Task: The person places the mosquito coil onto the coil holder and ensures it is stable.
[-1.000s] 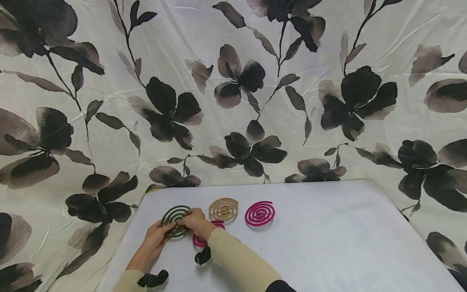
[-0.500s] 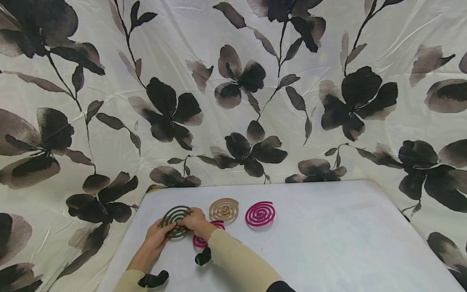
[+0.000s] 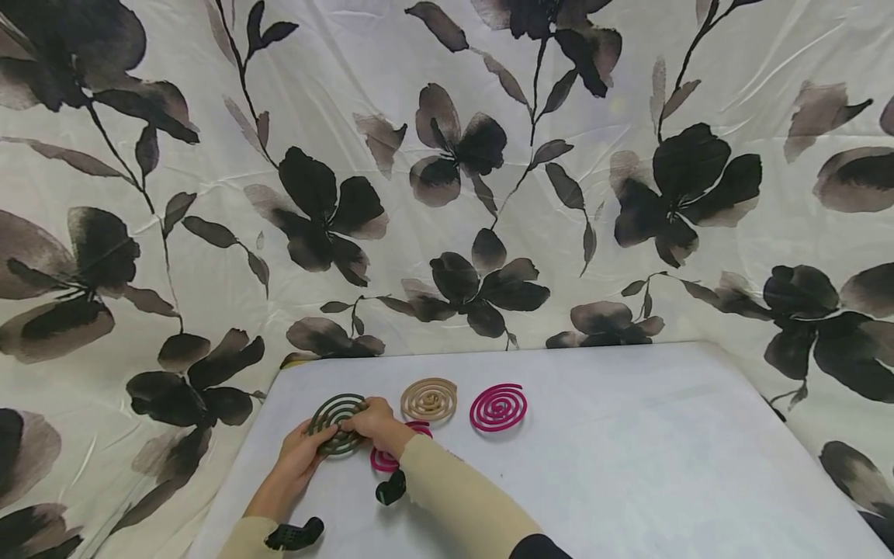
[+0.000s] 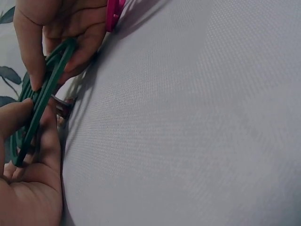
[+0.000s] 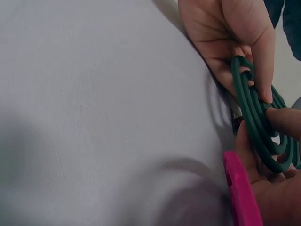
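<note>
A dark green mosquito coil point(image 3: 337, 410) is held tilted between both hands over the left part of the table. My left hand point(image 3: 299, 458) grips its lower left edge, thumb on the face and fingers behind. From the other side my right hand point(image 3: 380, 425) pinches the upper right edge, its thumb near the middle of the spiral. Both wrist views show the green coil point(image 5: 251, 113) nearly edge-on, the two thumbs close together on it. A pink coil point(image 3: 384, 461) lies under the right forearm, partly hidden; the right wrist view shows a pink piece point(image 5: 242, 193) beside the right hand.
On the white table point(image 3: 628, 466), a tan coil point(image 3: 429, 400) lies behind the right hand, with another pink coil point(image 3: 499, 407) to its right. Floral cloth point(image 3: 447, 225) hangs behind the table's back edge. Black straps with small devices point(image 3: 296, 534) are on the wrists.
</note>
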The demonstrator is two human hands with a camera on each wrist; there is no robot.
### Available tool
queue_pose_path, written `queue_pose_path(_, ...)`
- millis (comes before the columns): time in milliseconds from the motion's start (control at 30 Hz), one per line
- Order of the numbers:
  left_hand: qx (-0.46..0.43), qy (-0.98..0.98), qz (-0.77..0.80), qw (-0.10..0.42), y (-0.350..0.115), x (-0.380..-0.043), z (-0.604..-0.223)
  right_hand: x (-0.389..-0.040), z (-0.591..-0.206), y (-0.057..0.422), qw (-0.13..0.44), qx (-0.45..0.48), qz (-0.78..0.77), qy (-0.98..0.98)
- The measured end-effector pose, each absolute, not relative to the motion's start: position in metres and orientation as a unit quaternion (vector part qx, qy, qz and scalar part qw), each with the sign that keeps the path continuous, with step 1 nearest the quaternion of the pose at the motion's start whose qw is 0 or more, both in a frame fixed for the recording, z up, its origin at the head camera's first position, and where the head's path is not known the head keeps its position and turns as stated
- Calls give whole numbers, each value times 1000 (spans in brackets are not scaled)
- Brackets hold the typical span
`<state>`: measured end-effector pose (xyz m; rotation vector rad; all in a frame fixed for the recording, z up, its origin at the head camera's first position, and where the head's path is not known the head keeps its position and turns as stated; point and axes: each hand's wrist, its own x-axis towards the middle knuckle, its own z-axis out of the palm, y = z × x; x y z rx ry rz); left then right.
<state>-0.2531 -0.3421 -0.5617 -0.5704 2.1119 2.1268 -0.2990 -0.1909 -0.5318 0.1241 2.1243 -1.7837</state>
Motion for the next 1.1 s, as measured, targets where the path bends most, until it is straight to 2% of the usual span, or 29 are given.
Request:
queue_pose_path(500, -196, 695, 691, 37, -341, -253, -562, -305, -529, -181, 171, 19, -550, 817)
queue_pose_path(1100, -198, 703, 682, 37, -342, -254, -565, -300, -505, -153, 178, -48, -493, 850)
